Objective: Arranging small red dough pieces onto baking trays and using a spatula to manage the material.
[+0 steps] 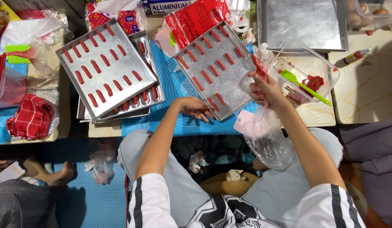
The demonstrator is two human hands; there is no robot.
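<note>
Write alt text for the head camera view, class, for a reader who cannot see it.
A seated person's right hand grips a clear piping bag of red batter over a metal baking tray lined with short red strips, while the left hand rests at the tray's near edge. More filled trays are stacked to the left.

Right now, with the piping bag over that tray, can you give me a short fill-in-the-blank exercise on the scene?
1. The right hand holds a clear piping bag with ____ batter at its tip.
2. The left hand rests on the near edge of the metal ____.
3. In the clear plastic container lies a ____ spatula.
4. Beside the stacked trays on the left lies a red checked ____.

Missing words: red; tray; green; cloth
</note>
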